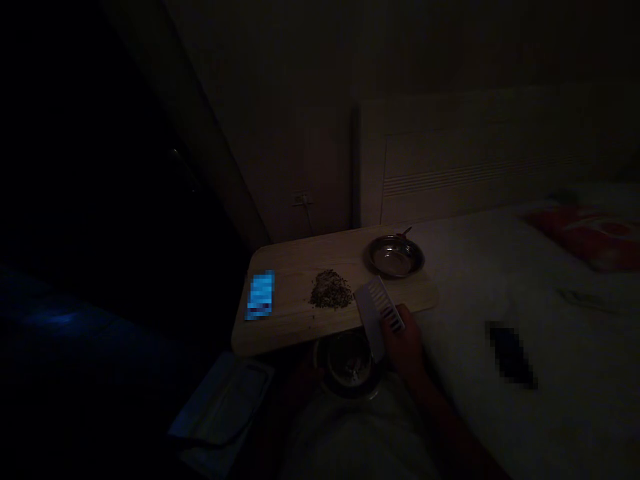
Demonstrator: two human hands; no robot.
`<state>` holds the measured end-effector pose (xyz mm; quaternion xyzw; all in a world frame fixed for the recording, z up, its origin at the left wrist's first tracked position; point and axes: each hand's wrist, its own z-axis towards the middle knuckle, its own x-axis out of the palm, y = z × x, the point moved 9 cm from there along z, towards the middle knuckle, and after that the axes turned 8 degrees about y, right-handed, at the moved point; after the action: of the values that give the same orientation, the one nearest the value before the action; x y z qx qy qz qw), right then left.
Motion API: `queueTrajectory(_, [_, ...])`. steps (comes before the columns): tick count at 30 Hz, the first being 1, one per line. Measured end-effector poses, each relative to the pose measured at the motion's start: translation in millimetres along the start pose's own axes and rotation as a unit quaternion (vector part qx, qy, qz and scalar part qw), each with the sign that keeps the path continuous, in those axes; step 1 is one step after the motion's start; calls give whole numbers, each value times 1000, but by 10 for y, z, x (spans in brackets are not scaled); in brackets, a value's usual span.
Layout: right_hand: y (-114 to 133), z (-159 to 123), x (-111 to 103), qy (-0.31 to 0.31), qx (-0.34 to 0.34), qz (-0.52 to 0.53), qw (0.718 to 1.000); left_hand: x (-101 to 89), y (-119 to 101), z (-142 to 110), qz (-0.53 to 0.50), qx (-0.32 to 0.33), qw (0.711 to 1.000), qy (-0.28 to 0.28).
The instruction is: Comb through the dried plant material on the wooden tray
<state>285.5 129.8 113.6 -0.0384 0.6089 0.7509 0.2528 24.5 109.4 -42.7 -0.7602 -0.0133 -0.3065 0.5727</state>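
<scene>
My right hand is closed around a white, slotted plastic piece, tilted at the front right of a small wooden table. Left of this piece, a loose pile of small, dark and pale, seed-like bits lies on the tabletop. Below the front edge is a round bowl with some pale bits inside. Very dim, my left hand appears at the bowl's left rim, its fingers mostly lost in shadow and seemingly gripping it. Behind the white piece, a shiny metal dish rests on the table.
A glowing, pixelated screen lies at the table's left. To the right spreads a pale bed with a dark pixelated object and a red item. A plugged-in cord hangs behind the table. The room is very dark.
</scene>
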Motion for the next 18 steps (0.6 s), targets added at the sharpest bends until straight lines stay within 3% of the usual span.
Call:
queueTrajectory(6, [-38,18,-14,-8,15,21,1000,95,-160,-1,28,8,1000,6])
queueTrajectory(13, [-20,33,-3,1,18,25,1000,-92,10,11,25,7,1000,-13])
queueTrajectory(18, [-52,75,-26,-8,29,44,999,-108,45,5,46,12,999,-8])
